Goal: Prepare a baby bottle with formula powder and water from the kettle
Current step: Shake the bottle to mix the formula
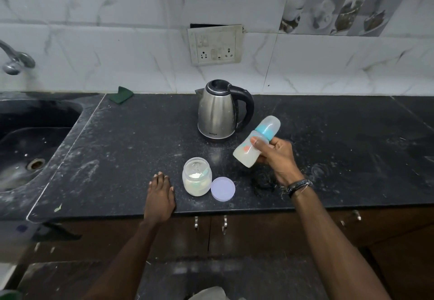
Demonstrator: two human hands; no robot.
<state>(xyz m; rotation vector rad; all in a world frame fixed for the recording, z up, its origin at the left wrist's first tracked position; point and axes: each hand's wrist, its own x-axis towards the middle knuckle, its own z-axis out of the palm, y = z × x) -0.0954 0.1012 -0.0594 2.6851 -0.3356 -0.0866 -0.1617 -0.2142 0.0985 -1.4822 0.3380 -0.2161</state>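
My right hand (277, 159) grips the baby bottle (246, 153) in the air above the black counter, tilted with its capped top up and to the right. The bottle has a blue collar, a clear cap and milky liquid inside. A steel kettle (217, 112) with a black handle stands behind it, lid closed. The open formula jar (196, 177) holds white powder and a scoop, and its pale lid (223, 189) lies flat to the right of it. My left hand (160, 196) rests flat on the counter just left of the jar, holding nothing.
A dark sink (28, 149) with a tap (14, 60) lies at the left. A green cloth (123, 94) sits at the back wall. A socket panel (215, 45) is on the tiles above the kettle. The counter edge (211, 213) runs above cabinet doors.
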